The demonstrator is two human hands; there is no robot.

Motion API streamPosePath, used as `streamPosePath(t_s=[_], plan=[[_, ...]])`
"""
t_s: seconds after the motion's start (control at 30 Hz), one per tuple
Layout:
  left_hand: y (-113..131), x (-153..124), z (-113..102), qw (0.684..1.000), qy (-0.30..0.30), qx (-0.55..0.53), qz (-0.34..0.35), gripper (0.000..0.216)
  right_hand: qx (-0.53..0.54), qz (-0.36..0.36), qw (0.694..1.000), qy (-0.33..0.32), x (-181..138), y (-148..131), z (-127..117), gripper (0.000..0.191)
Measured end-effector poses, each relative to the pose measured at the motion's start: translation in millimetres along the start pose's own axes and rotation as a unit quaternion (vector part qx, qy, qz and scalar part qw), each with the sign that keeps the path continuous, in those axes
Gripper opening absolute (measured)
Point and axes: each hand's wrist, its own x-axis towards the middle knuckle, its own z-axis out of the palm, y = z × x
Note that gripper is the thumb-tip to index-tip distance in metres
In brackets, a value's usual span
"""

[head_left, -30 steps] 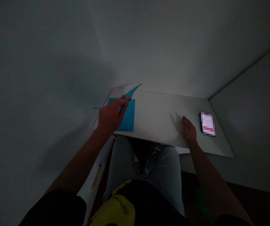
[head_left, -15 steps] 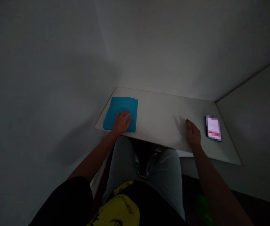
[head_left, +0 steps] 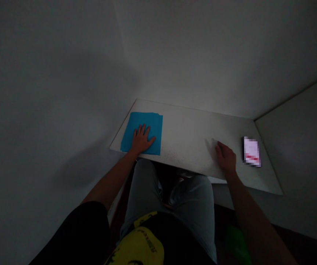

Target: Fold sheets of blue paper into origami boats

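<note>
Spread flat, my left hand [head_left: 141, 141] lies palm down with fingers apart on a small stack of blue sheets [head_left: 154, 127]. The sheets look like paper, their edges slightly out of line, near the left end of a white tabletop [head_left: 186, 129]. My right hand [head_left: 226, 157] is over the right part of the tabletop, fingers loosely bent, and no object shows in it. Whether it touches the surface I cannot tell. Closest to it is a phone-like device [head_left: 251, 151] with a blurred, lit screen.
Pale walls [head_left: 188, 55] border the tabletop at the back and left, and a panel [head_left: 307, 140] stands at its right end. My knees [head_left: 198, 195] are at the front edge. Something green [head_left: 237, 243] is low on the right, partly behind my forearm.
My left hand has flattened and spread its fingers on the blue sheets, which now line up a little more closely. My right hand has turned slightly and stays in nearly the same place.
</note>
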Motion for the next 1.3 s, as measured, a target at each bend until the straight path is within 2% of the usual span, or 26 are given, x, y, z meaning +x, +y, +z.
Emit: streamPosePath(t_s=[0.1, 0.3, 0.53, 0.7, 0.8, 0.93, 1.07, 1.23, 1.3], plan=[[2, 0, -1, 1.000, 0.007, -0.002, -0.003, 0.086, -0.035, -0.020, 0.999, -0.004, 0, 0, 1, 0.073], [4, 0, -4, 1.000, -0.015, -0.005, -0.008, 0.092, -0.086, -0.036, 0.995, -0.019, -6, -10, 1, 0.068], [6, 1, -7, 1.000, -0.005, -0.012, -0.006, 0.091, -0.130, -0.030, 0.990, -0.049, -32, -33, -4, 0.067], [-4, 12, -25, 0.997, -0.068, -0.034, -0.015, 0.095, -0.114, 0.017, 0.993, -0.036, -53, -37, -9, 0.073], [-19, 5, -41, 0.995, -0.082, -0.041, 0.044, 0.106, -0.108, 0.033, 0.993, -0.028, -59, -37, -10, 0.078], [-40, -27, -48, 0.983, -0.124, -0.057, 0.122, 0.108, -0.109, 0.037, 0.993, -0.020, -59, -35, -10, 0.079], [-52, -50, -46, 0.978, -0.145, -0.078, 0.131, 0.089, -0.105, 0.028, 0.994, -0.016, -59, -33, -11, 0.077], [-53, -54, -50, 0.975, -0.133, -0.116, 0.133, 0.054, -0.098, 0.034, 0.994, -0.018, -59, -34, -15, 0.074], [-51, -52, -56, 0.975, -0.134, -0.135, 0.113, 0.045, -0.096, 0.034, 0.995, -0.015, -59, -35, -15, 0.072]])
